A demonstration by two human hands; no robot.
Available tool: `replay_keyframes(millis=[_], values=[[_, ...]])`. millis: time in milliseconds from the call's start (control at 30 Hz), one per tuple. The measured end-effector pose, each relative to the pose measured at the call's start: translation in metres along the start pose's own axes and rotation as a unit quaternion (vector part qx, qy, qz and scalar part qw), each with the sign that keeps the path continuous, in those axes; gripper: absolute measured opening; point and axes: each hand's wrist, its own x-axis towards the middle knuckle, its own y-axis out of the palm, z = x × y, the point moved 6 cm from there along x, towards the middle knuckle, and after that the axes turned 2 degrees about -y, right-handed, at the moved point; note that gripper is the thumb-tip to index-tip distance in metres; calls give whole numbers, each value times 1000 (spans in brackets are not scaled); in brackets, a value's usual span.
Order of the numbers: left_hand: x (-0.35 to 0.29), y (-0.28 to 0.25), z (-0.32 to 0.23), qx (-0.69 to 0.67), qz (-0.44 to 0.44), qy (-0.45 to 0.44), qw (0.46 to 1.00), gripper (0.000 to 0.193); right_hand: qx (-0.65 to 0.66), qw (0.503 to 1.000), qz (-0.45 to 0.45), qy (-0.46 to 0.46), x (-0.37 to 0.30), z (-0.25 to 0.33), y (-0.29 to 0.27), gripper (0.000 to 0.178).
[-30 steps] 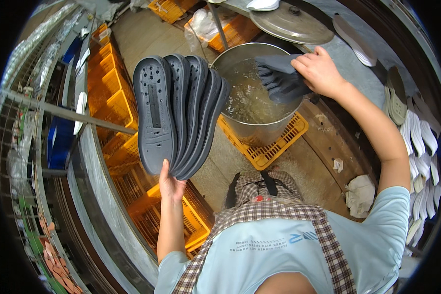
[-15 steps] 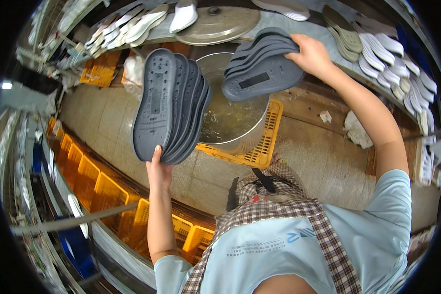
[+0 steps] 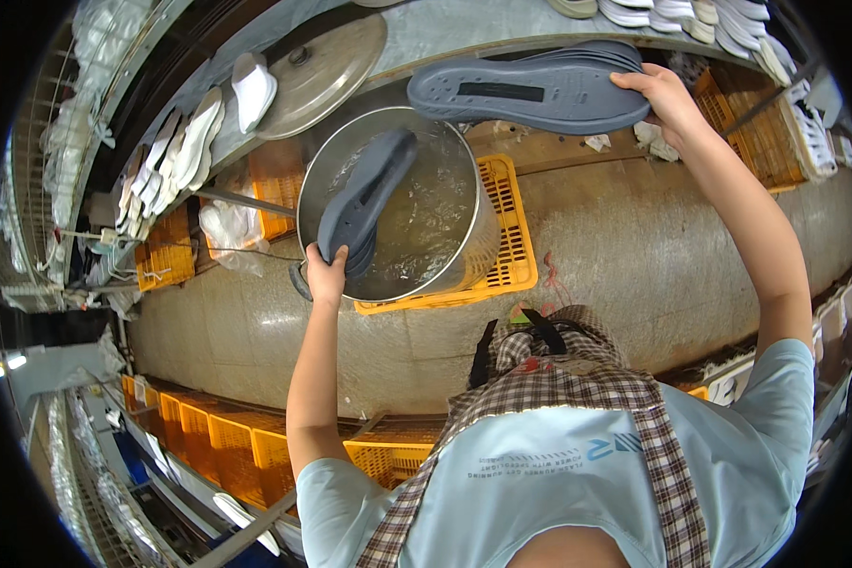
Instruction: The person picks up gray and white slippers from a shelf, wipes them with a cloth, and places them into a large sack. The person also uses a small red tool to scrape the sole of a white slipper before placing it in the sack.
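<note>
My left hand is closed on the heel end of a stack of dark grey shoe soles. That stack tilts down inside a large round metal pot, over its cloudy, rippling water. Whether its far end dips under the surface I cannot tell. Up and to the right, my right hand grips one end of a second stack of grey shoe soles, thumb on the top sole. This stack is held nearly level, beyond the pot's right rim, with its left end near the rim.
A yellow plastic crate lies beneath the pot. Behind stands a metal bench with a round metal lid and white soles. Several yellow crates line the near left. A clear plastic bag sits left of the pot.
The left stack has gone from upright beside the pot to tilted down inside it. My right hand's stack has swung right, off the pot, and flattened out. The view has shifted too.
</note>
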Motion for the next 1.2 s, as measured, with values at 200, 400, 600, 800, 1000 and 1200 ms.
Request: replay_keyframes(millis=[200, 400, 600, 800, 1000, 1200], values=[[16, 6, -8, 332, 13, 174, 927, 56, 11, 992, -114, 60, -35, -63, -69, 28], [26, 41, -5, 420, 71, 187, 885, 59, 26, 969, -205, 134, -77, -147, -143, 36], [43, 53, -19, 490, 110, 178, 846, 55, 3, 930, -306, 204, -128, -220, -200, 34], [40, 65, -30, 542, 144, 186, 807, 45, 5, 906, -342, 249, -184, -299, -245, 30], [32, 81, -24, 577, 157, 176, 782, 39, 27, 883, -383, 272, -246, -359, -274, 25], [28, 89, -28, 601, 148, 159, 769, 40, 4, 867, -402, 295, -274, -400, -289, 28]])
